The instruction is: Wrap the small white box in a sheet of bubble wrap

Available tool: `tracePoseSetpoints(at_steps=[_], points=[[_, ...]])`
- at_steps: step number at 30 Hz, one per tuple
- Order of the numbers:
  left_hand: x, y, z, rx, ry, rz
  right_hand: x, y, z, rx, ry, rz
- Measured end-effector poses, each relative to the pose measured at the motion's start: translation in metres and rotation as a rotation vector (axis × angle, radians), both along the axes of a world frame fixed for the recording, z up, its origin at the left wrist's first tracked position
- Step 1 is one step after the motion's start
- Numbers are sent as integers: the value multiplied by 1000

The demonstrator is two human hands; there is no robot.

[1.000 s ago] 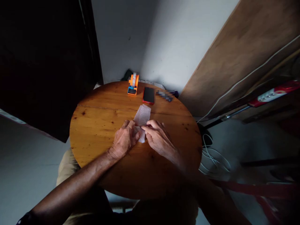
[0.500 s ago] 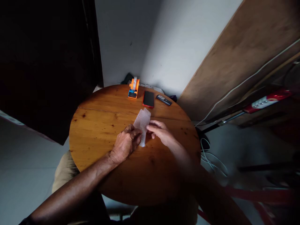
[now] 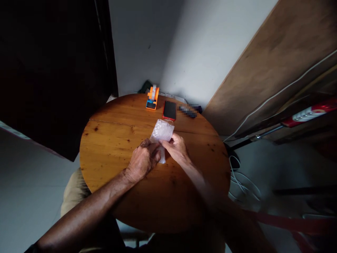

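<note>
Rounded wooden table (image 3: 107,147); pale wall (image 3: 195,45) at far side. Left hand (image 3: 143,160), right hand (image 3: 177,148): fingers curled, both pinching bubble wrap (image 3: 162,130).

A knotty wooden table (image 3: 105,151) stands against a pale wall (image 3: 147,42) in a room that looks like the corner of a home, though a small home workspace cannot be ruled out. A red-edged phone (image 3: 169,110) and an orange tape dispenser (image 3: 152,97) share its far side; to the right, loose white cable (image 3: 238,182) loops across the smooth floor (image 3: 31,189) near a brown panel (image 3: 244,70).
</note>
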State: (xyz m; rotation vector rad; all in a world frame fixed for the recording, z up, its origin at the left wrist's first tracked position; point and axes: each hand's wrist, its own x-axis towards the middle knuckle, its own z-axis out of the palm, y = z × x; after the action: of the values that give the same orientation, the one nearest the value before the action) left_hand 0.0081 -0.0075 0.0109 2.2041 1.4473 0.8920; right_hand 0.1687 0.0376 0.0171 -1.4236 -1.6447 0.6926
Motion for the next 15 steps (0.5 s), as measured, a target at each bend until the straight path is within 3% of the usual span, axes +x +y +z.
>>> tracePoseSetpoints(at_steps=[4,10,13,15], points=[[1,1,1,-22,-11,44,1,-21,7,62,-89,54],[2,-2,5,-129,-40,227,9,-38,8,134,-149,154],[-1,-1,1,-45,-110,235,14,-42,14,153,-188,252],[-4,0,-3,41,-160,168,17,-47,20,184,-252,315]])
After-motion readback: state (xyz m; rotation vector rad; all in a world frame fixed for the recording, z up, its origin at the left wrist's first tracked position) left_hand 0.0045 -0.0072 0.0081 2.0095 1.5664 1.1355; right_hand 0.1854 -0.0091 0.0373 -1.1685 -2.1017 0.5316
